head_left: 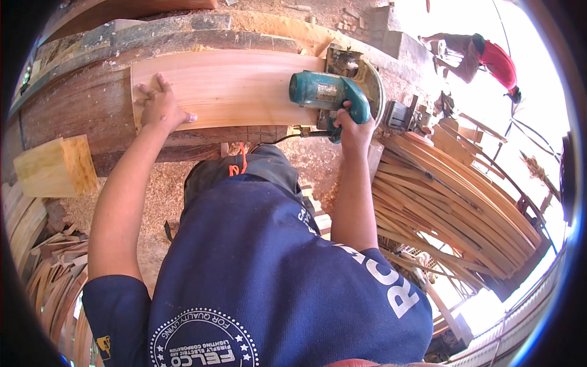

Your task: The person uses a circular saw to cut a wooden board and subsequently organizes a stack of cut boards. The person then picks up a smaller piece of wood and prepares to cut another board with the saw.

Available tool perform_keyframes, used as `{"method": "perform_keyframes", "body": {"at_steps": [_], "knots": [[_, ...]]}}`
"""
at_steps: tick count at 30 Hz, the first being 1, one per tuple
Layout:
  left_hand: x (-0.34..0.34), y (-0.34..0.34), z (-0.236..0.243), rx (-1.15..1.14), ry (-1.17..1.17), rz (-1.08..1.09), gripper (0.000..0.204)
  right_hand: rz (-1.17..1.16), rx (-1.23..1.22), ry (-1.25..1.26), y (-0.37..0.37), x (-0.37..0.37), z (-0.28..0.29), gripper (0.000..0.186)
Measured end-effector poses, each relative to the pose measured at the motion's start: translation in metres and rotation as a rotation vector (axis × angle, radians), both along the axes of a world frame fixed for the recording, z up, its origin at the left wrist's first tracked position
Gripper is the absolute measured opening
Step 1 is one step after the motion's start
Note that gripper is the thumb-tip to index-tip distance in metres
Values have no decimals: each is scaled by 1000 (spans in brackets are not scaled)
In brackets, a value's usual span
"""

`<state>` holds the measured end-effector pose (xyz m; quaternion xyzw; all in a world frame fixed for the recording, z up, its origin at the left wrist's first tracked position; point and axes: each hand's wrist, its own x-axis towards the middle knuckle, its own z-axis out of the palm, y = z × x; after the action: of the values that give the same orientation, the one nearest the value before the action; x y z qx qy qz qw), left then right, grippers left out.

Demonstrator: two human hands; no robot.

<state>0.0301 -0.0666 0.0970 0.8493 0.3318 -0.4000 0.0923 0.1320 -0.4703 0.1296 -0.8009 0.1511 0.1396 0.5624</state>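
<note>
A wide, pale wooden board [238, 85] lies flat across the workbench [67, 116]. My left hand [160, 109] rests on the board near its left end, with the fingers spread. At the board's right end sits a teal circular saw [318, 90], its round guard on the far right side. My right hand [354, 125] is wrapped round the saw's rear handle. The saw's base hides the board's right edge, and the blade cannot be seen. A dark power cord [287, 138] runs left from the saw along the bench's near edge.
A short wood block [56, 166] sits at the bench's near left. Long stacked planks [452, 202] fill the right side, and thin offcuts [58, 275] lie at the lower left. Sawdust [122, 205] covers the floor. Another person in a red shirt [498, 64] bends over at the far right.
</note>
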Motion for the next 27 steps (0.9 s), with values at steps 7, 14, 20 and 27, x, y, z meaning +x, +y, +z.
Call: {"method": "perform_keyframes", "body": {"at_steps": [7,14,20,27], "knots": [[-8,0,-2,16,-3,-12,150,19,-13,-18,4,2,1,21],[2,-1,5,36,-5,-13,143,46,-13,-59,5,22,-11,26],[-17,35,-43,67,-139,-288,119,175,-326,-146,-4,-10,7,36],[12,32,-35,58,-235,-344,133,10,-334,-121,-104,-160,27,33]]}}
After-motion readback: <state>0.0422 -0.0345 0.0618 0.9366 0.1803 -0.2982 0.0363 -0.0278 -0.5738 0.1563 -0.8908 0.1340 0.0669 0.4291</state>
